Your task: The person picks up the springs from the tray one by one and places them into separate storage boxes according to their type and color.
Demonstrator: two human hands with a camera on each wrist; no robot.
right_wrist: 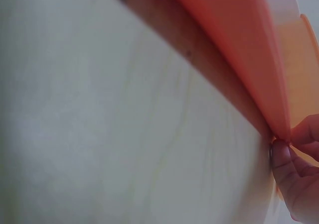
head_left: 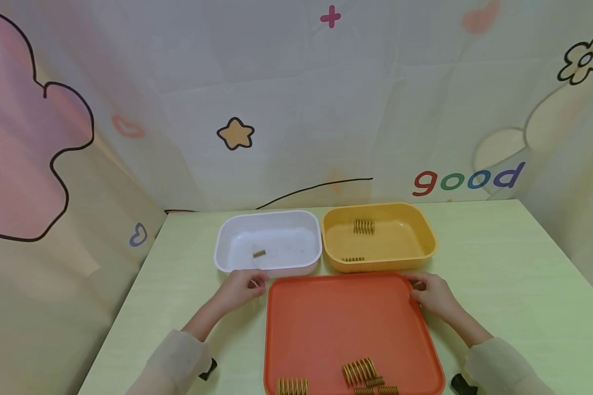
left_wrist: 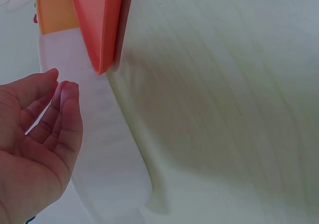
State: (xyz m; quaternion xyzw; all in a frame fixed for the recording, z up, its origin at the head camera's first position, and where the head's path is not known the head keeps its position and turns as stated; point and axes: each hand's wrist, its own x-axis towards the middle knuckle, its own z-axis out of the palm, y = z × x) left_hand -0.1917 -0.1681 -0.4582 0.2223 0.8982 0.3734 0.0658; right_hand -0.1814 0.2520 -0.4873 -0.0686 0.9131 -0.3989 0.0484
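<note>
One orange tray (head_left: 336,323) lies lower centre of the frame, upper right corner pinched by the nearer right hand (head_left: 435,296), the left hand (head_left: 239,289), thumb and fingertips nearly meeting, seemingly empty, just left of its upper left corner.

The orange tray (head_left: 336,323) bears golden springs (head_left: 359,372) toward its near side.

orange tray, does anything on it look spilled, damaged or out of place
Nothing looks spilled or damaged. One slightly odd thing: the visible springs on the orange tray all sit toward its near edge, leaving the far part bare, so it looks lopsided.
</note>
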